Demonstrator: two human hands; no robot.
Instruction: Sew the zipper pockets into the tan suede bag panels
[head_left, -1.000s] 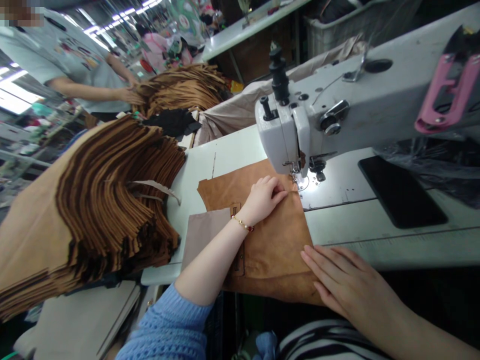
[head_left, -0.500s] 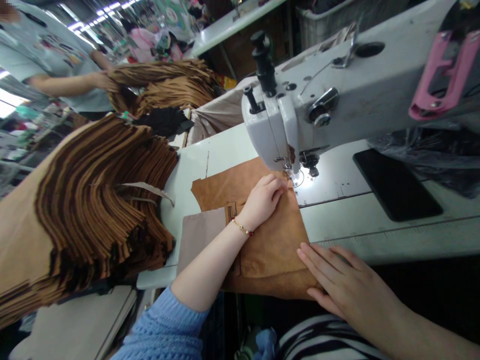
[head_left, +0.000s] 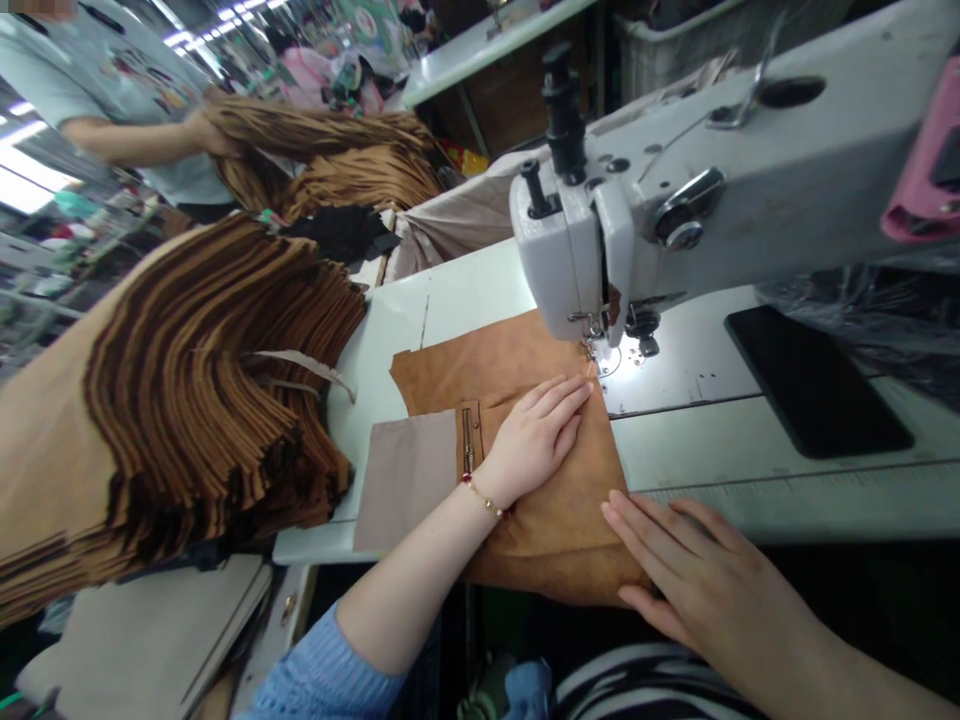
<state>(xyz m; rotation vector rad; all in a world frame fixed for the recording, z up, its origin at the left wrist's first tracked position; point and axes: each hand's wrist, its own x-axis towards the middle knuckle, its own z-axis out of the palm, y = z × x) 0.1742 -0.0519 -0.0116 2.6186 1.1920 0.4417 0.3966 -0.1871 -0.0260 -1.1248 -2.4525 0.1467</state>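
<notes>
A brown suede-like fabric piece [head_left: 555, 510] lies on the sewing machine bed, its upper right corner under the presser foot of the grey-white sewing machine [head_left: 559, 265]. My left hand [head_left: 536, 435] rests flat on the fabric, fingers stretched toward the lit needle area. Beside its wrist is a zipper [head_left: 468, 440] set in the fabric, with a greyish-beige cloth panel [head_left: 409, 475] to its left. My right hand [head_left: 690, 555] lies open at the fabric's right edge, fingertips touching it and thumb apart from the fingers near the lower edge.
A tall stack of brown fabric pieces [head_left: 202, 370] stands at the left. A black phone [head_left: 817, 380] lies on the right of the table [head_left: 697, 440]. Across the way, a person [head_left: 161, 130] handles another brown fabric pile [head_left: 367, 160]. Pink snips [head_left: 926, 165] hang on the machine.
My left hand has flattened from a pinch near the needle and drawn back slightly onto the fabric. My right hand stays at the fabric's edge. The view has shifted a little.
</notes>
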